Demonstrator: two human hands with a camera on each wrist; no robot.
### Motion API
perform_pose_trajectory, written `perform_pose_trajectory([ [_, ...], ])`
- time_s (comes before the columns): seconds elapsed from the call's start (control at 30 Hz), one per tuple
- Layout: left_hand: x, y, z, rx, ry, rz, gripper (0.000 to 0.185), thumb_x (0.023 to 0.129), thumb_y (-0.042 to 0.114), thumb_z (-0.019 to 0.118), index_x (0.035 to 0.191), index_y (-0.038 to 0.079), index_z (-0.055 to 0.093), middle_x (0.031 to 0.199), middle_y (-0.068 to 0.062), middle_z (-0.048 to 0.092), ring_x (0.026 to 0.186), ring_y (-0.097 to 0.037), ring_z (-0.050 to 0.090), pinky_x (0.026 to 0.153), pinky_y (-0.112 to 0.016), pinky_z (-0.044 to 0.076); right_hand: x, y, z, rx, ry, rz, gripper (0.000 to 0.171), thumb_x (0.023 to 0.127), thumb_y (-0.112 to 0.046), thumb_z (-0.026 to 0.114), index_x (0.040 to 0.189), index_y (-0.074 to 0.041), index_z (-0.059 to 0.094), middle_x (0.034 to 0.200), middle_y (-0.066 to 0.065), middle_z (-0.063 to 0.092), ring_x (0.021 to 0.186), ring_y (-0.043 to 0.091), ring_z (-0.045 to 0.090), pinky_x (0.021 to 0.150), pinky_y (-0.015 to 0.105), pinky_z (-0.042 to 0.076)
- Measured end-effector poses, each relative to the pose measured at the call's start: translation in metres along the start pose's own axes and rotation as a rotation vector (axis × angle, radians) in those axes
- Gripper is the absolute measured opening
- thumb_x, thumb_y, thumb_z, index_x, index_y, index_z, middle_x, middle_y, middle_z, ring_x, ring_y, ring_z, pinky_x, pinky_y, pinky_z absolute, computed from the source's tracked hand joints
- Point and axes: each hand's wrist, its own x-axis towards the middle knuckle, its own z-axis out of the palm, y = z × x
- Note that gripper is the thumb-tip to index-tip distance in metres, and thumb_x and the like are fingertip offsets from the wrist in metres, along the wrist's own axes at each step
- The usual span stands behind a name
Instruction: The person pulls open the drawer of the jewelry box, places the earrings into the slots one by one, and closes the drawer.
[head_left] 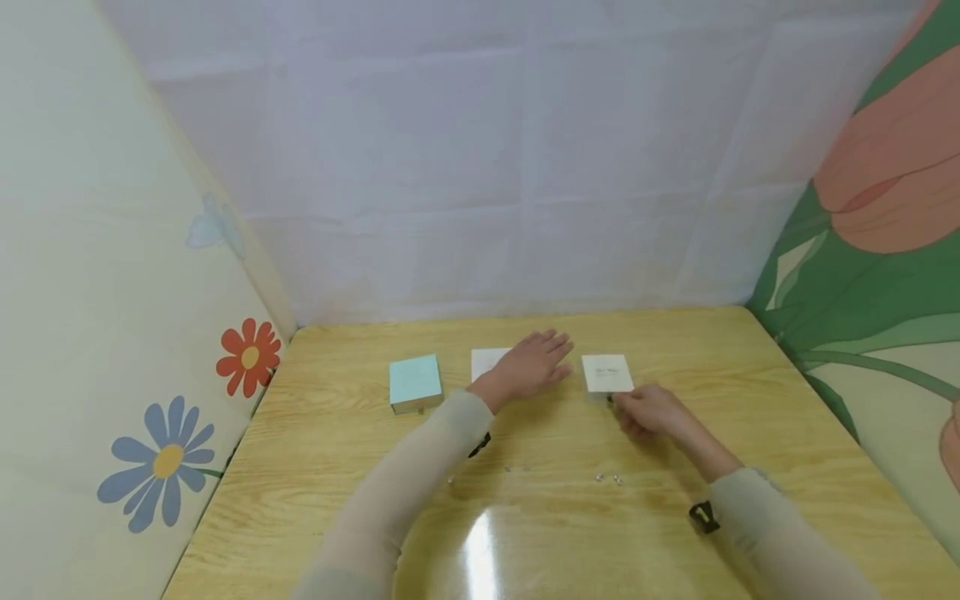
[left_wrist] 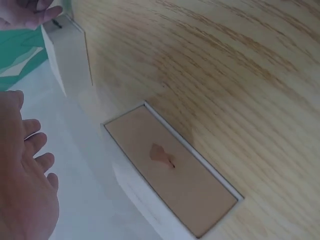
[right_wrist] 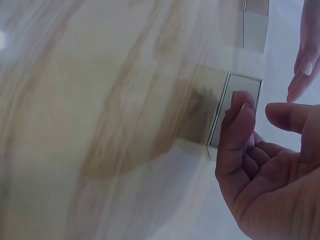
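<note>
My left hand [head_left: 531, 364] stretches its fingers over the middle white box [head_left: 486, 360] and holds nothing. In the left wrist view that box shows a tan front [left_wrist: 180, 175] with a small tan tab [left_wrist: 159, 152]. My right hand [head_left: 648, 411] has curled fingers at the front of the right-hand white box [head_left: 608, 373], which has lettering on its top. A dark tab [left_wrist: 57, 24] on this box shows beside the fingertips; whether they pinch it is unclear. In the right wrist view the curled fingers [right_wrist: 232, 145] partly cover the box front [right_wrist: 245, 84].
A light blue box [head_left: 416, 379] stands at the left of the wooden table [head_left: 315, 467]. Several small shiny pieces [head_left: 600, 477] lie in front of the boxes. A white cloth [head_left: 450, 192] hangs behind, with flower-printed panels on both sides.
</note>
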Motion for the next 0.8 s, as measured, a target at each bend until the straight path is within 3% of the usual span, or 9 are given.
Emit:
perform_pose_trajectory([
  [0.27, 0.019, 0.012, 0.010, 0.097, -0.046, 0.018, 0.059, 0.112, 0.043, 0.025, 0.163, 0.014, 0.020, 0.169, -0.001, 0.017, 0.157, -0.019, 0.011, 0.128, -0.032, 0.006, 0.005, 0.003, 0.009, 0.111, 0.000, 0.034, 0.038, 0.106, -0.023, 0.050, 0.094, 0.008, 0.068, 0.072, 0.008, 0.069, 0.058, 0.015, 0.064, 0.056, 0.029, 0.058],
  [0.63, 0.035, 0.022, 0.022, 0.081, -0.048, 0.035, 0.059, 0.112, 0.045, 0.020, 0.163, 0.015, 0.021, 0.169, -0.001, 0.019, 0.157, -0.018, 0.013, 0.127, -0.030, 0.008, 0.011, 0.007, 0.015, 0.250, 0.003, 0.122, 0.035, 0.105, -0.019, 0.049, 0.100, 0.011, 0.066, 0.072, 0.008, 0.069, 0.054, 0.010, 0.063, 0.054, 0.025, 0.059],
  [0.8, 0.037, 0.024, 0.022, 0.100, -0.054, 0.035, 0.058, 0.112, 0.043, 0.021, 0.163, 0.014, 0.021, 0.169, -0.001, 0.019, 0.156, -0.018, 0.014, 0.128, -0.030, 0.010, 0.013, 0.006, 0.018, 0.264, 0.009, 0.123, 0.033, 0.105, -0.017, 0.050, 0.096, 0.009, 0.066, 0.071, 0.007, 0.068, 0.054, 0.009, 0.063, 0.052, 0.023, 0.058],
])
